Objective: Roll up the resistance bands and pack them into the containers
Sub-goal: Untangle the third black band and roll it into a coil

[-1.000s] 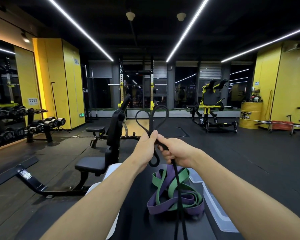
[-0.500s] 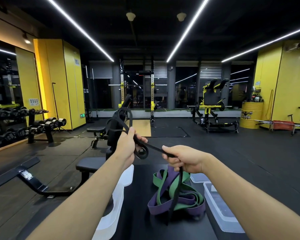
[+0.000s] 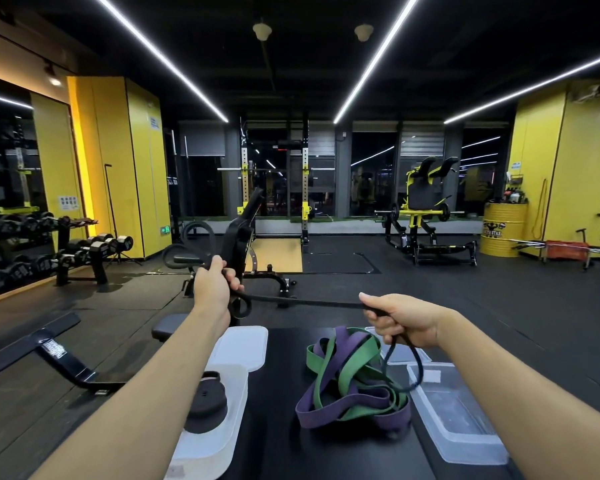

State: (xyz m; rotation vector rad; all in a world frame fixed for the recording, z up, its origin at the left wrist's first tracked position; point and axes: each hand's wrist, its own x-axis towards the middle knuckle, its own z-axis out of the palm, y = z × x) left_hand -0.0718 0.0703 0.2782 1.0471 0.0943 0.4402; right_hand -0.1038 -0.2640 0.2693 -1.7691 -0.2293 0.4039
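– Two bands (image 3: 326,419), green and purple, are left tangled below the right hand (image 3: 406,318), beside the container (image 3: 465,420). What has changed?
– The black band (image 3: 302,301) has been drawn taut between the hands; a second ago they were held together. It is gripped by the left hand (image 3: 213,289), loops beyond it, and clenched in the right. Rolling is judged barely begun.

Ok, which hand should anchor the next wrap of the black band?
Left, probably: left hand grips the gathered loops of the thin black rubber resistance band; right hand only holds its taut run, so it can feed.
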